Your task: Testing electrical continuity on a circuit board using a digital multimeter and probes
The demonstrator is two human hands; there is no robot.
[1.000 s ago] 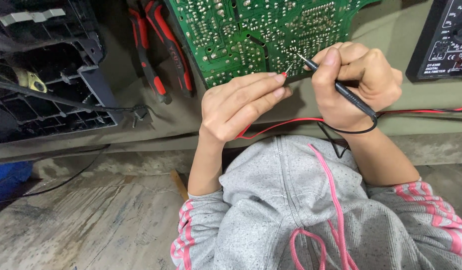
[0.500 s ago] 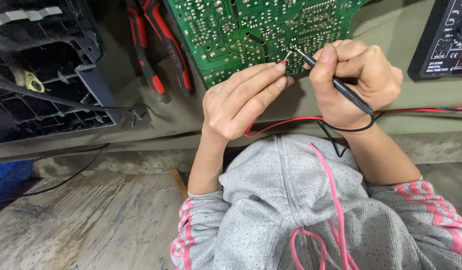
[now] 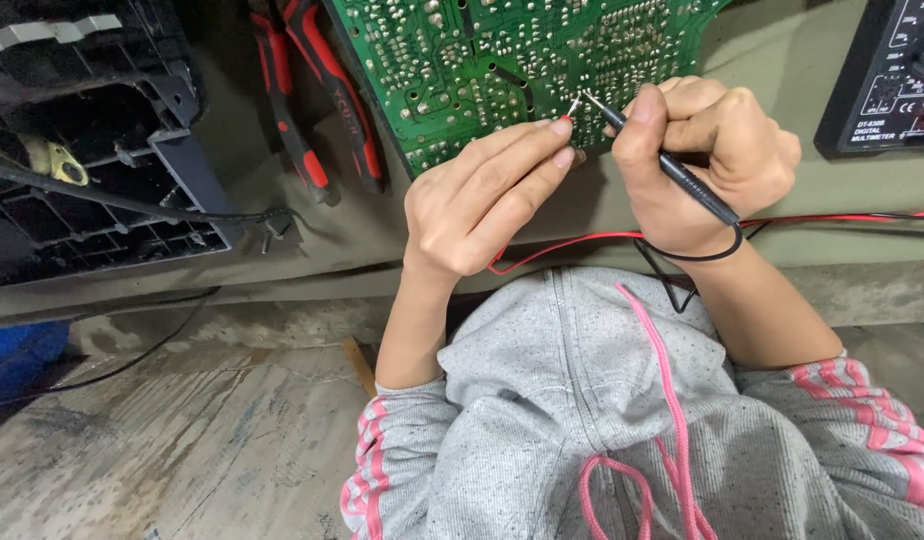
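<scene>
Left hand [image 3: 482,205] pinches a red probe [image 3: 572,108] on the green circuit board [image 3: 482,60]. Right hand [image 3: 717,160] grips a black probe [image 3: 672,170], tips nearly touching.

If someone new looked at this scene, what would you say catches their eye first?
First, the green circuit board at the top centre, where two probe tips meet on its solder side. The right hand grips a black probe like a pen, while the left hand pinches a red-tipped probe against the board. Red-handled pliers lie left of the board, and a black meter sits at the top right.
</scene>
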